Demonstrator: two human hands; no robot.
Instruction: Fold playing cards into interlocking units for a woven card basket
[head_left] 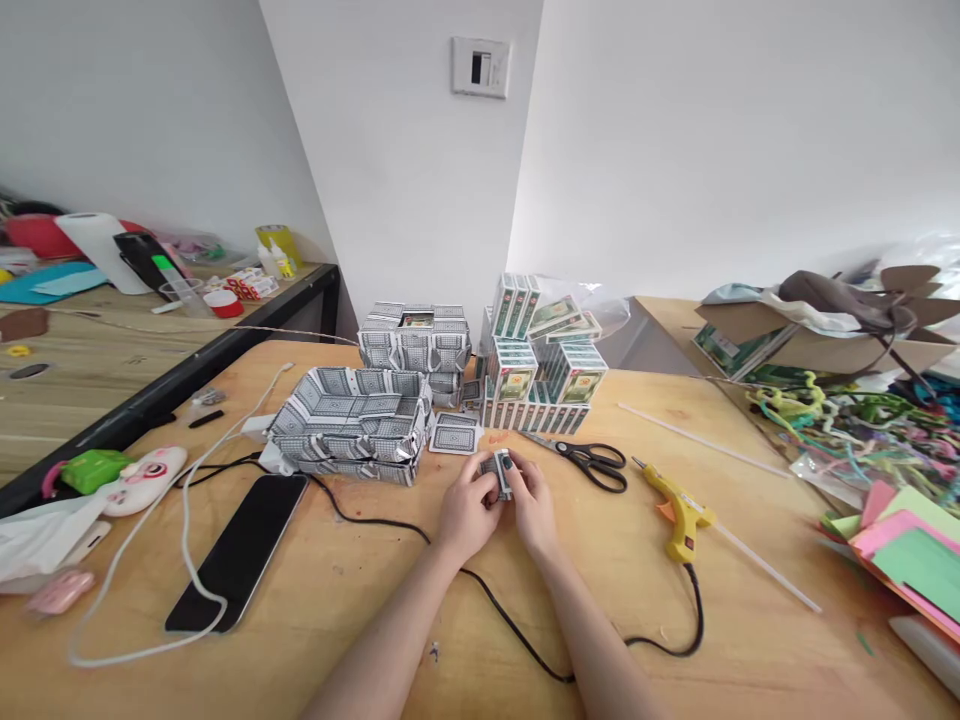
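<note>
Between my two hands is a small piece of folded playing cards (497, 466), partly covered by the fingers. My left hand (466, 512) grips its left side with bent fingers. From the right, my right hand (531, 498) closes on the same piece. Just beyond them lie flat playing cards (454, 437), grey patterned backs up. To the left stands an open box built of folded cards (352, 420), with another card-built block (415, 340) behind it. Boxed card decks (534, 385) are stacked at the back.
Black scissors (592, 462) and a yellow glue gun (681, 515) with a clear glue stick lie right of my hands. The gun's black cord (510, 625) crosses below my wrists. A phone (236, 550) and white cable (127, 590) lie left. Coloured paper (911, 560) sits far right.
</note>
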